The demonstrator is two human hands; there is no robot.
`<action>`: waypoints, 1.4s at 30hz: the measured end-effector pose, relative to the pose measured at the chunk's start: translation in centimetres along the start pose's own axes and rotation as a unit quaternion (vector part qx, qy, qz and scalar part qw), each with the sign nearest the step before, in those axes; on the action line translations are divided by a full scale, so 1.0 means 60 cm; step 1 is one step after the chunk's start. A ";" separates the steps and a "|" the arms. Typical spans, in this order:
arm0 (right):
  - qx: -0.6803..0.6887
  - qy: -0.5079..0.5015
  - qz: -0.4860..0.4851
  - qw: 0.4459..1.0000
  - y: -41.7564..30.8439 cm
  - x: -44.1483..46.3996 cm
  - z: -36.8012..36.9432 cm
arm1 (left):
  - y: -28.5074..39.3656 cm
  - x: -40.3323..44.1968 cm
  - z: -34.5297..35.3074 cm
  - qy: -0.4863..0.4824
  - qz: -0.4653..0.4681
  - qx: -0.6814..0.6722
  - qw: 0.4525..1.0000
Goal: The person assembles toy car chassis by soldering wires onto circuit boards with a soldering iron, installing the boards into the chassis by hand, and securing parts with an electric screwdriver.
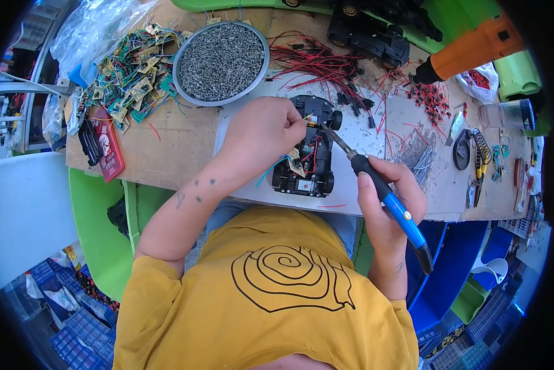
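Car chassis [326,155]: at centre of the frame; probably light and stiff, best taken by its side edges.
Soldering iron [403,215]: right of centre, fingers of the right hand [383,223] closed around it; metal end perhaps hot.
Left hand [264,126]: fingertips narrow, over the chassis; what they pinch, I cannot tell.
Circuit board [297,167]: on the chassis, likely fragile.
Red wires [316,150]: thin, probably soft.

Small electronics workshop or assembly room. Workbench [166,151] across frame; soldering iron [395,208] right of centre; toy-car chassis [324,153] with exposed wiring at centre. Upper left: heaped circuit boards [142,80]. Upper centre: bowl [215,103] of small metal parts [220,61], loose red wires [317,60]. Far right: yellow-handled tool [478,166]. Lower left: blue plastic crates [79,345].
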State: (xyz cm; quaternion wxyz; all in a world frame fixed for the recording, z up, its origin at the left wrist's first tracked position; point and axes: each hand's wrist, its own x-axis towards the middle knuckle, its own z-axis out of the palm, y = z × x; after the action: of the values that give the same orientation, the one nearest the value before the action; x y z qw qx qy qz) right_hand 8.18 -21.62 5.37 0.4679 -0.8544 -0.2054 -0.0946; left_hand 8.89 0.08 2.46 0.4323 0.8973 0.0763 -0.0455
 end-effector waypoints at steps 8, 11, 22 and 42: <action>0.047 0.018 0.039 0.998 0.015 -0.014 0.004 | 0.004 -0.013 0.003 0.052 0.048 0.048 0.996; 0.053 0.021 0.059 0.997 0.020 -0.017 0.003 | 0.006 -0.015 0.006 0.048 0.038 -0.018 0.998; 0.086 0.022 0.114 0.990 0.032 -0.019 0.015 | 0.006 0.000 0.011 0.024 0.043 0.001 0.999; 0.080 0.028 0.077 0.993 0.033 -0.020 0.015 | 0.010 0.002 0.014 0.040 0.036 0.038 0.998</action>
State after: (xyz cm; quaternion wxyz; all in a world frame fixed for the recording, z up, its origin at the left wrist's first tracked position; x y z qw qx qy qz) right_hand 7.97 -22.12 2.93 0.5461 -0.8245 -0.1329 -0.0652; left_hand 9.11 -0.89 2.37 0.3957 0.9165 0.0590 0.0033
